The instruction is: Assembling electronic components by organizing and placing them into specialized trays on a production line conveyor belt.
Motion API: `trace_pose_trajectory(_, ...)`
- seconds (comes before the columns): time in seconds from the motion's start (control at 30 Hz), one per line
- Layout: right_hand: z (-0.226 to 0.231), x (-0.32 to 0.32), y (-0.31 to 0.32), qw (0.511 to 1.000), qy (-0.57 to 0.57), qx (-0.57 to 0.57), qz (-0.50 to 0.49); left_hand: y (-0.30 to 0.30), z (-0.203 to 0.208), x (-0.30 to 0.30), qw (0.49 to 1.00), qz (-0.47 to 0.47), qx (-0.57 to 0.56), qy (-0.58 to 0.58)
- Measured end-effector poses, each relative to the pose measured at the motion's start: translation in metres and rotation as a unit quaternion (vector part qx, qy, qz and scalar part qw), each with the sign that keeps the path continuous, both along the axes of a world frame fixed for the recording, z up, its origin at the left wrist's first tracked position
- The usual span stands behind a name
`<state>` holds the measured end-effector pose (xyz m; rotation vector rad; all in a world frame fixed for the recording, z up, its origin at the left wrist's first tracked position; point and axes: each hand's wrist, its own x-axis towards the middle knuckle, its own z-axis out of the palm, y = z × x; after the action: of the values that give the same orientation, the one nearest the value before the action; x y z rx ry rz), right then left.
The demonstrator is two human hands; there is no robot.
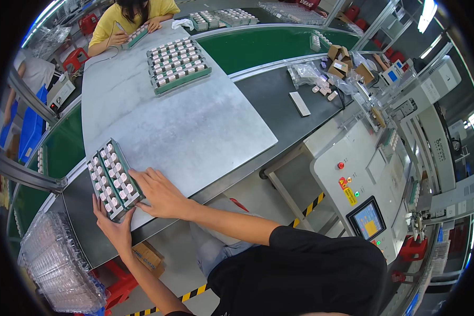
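Observation:
Two narrow green racks (110,166) lie side by side at the left end of the grey table board, each filled with rows of small white-topped cylindrical parts (114,168). My left hand (114,227) is wrapped round their near end, thumb on one side and fingers on the other. Against the right long side presses my right hand (160,194), its fingers bent over the rack's edge and its thumb near the near corner. The fingertips of both hands are partly hidden by the racks.
Several similar filled racks (176,63) stand together farther up the board (195,121). Across it a person in yellow (134,21) works on another rack. Clear plastic trays (58,263) are stacked at lower left. A machine with a touchscreen (367,218) stands at right, near small cartons (339,60).

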<state>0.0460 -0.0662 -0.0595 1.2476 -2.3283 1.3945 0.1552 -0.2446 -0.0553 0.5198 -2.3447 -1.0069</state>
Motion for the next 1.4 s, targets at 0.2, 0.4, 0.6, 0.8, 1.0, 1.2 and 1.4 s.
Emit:
trace_pose_trajectory(0.2,-0.0019,-0.0011,0.0012,1.000,0.006,-0.003,-0.005,-0.0004,-0.0043,-0.0028,1.000,0.004,0.017,0.004)
trace_pose_trajectory(0.4,-0.0037,-0.0020,-0.0007,1.000,0.009,0.001,-0.006,-0.0027,-0.0048,-0.0031,0.999,-0.011,0.008,0.029)
trace_pose_trajectory(0.6,-0.0043,-0.0031,0.0008,1.000,0.017,0.010,-0.013,0.0018,0.0005,-0.0050,1.000,0.003,-0.016,0.014)
trace_pose_trajectory(0.8,-0.0041,-0.0010,-0.0008,1.000,0.005,0.010,-0.007,0.0027,0.0024,-0.0008,1.000,0.021,-0.005,-0.007)
trace_pose_trajectory(1.0,-0.0025,-0.0017,0.0010,1.000,0.003,0.013,-0.006,0.0034,0.0002,-0.0020,1.000,0.021,-0.003,0.003)
trace_pose_trajectory(1.2,-0.0015,-0.0019,0.0006,1.000,0.002,0.015,-0.004,0.0053,0.0028,-0.0016,1.000,0.029,-0.001,0.001)
trace_pose_trajectory(1.4,-0.0026,-0.0021,0.0016,1.000,0.009,0.015,-0.009,0.0061,0.0023,-0.0012,0.999,0.034,-0.002,-0.004)
